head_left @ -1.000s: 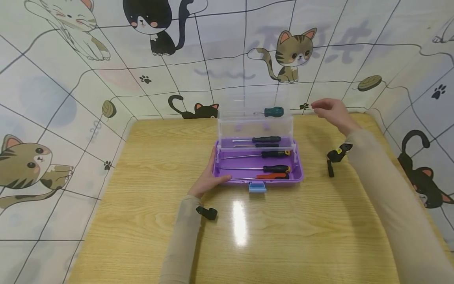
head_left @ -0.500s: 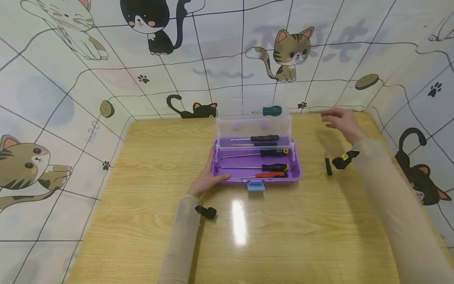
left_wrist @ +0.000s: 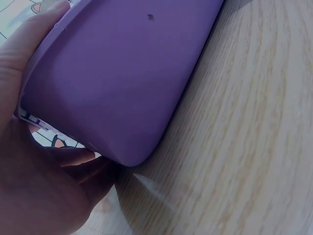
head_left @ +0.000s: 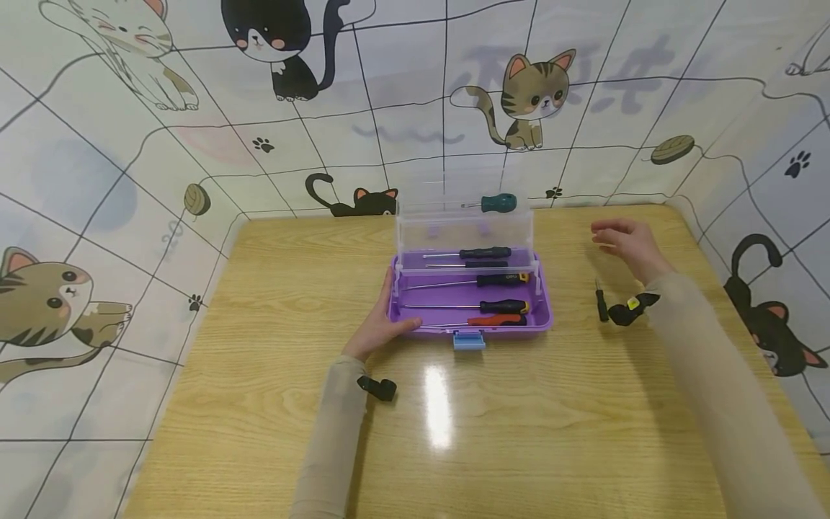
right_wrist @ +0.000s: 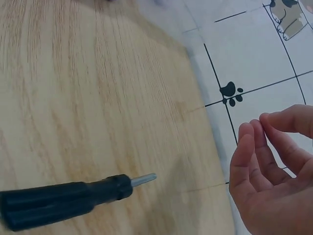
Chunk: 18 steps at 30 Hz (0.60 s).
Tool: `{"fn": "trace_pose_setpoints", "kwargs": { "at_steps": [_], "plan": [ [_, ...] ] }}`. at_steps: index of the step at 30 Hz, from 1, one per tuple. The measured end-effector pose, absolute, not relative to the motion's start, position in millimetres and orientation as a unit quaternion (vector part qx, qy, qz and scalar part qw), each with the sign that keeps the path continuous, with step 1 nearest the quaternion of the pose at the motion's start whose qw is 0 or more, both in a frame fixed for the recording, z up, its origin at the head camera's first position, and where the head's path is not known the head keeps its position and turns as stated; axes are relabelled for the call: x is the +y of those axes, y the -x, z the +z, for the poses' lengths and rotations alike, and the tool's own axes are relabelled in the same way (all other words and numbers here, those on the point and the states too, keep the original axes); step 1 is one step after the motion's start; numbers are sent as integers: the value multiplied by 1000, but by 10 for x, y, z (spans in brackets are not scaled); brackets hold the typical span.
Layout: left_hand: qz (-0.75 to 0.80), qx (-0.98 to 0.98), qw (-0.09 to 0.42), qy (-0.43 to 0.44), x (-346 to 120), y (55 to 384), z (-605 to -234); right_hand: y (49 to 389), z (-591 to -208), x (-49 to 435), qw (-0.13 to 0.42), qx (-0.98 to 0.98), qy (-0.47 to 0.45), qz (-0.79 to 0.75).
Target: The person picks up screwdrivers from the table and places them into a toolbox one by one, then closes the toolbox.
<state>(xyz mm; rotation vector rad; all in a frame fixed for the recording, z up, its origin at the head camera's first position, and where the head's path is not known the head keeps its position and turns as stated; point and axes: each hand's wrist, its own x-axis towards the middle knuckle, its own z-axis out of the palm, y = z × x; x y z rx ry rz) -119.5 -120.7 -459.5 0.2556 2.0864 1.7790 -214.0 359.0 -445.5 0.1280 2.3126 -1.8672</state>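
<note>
My left hand [head_left: 379, 328] grips the left end of a purple toolbox [head_left: 546, 317], thumb over its front rim and fingers along the end wall. In the left wrist view the hand [left_wrist: 44, 181] wraps the box's corner. Inside lie a red-handled screwdriver [head_left: 496, 320] and several black-handled ones, such as one with a yellow tip [head_left: 504, 307]. My right hand [head_left: 629, 245] hovers right of the box with loosely bent fingers, holding nothing. Below it a small black screwdriver [head_left: 601, 304] lies on the table; its handle [right_wrist: 49, 203] shows large in the right wrist view.
The toolbox's clear lid [head_left: 421, 238] stands raised at the back. A teal-handled screwdriver [head_left: 499, 203] rests up in the lid. A blue latch [head_left: 469, 342] hangs at the front. Cat-patterned sheets [head_left: 415, 108] wall the wooden table [head_left: 285, 288] behind and at the sides.
My right hand has moved right and back toward me, over the table. The small black screwdriver, partly hidden by the wrist camera before, now shows whole. My left hand has stayed on the toolbox.
</note>
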Motion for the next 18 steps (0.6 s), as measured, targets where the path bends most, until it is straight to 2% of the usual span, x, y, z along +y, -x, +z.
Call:
{"fn": "trace_pose_setpoints", "kwargs": {
  "at_steps": [18],
  "plan": [
    [634,744,193,-89,-1202,1176,-4563,1919,-4585,3759,114,784,-62,-607]
  ]
}}
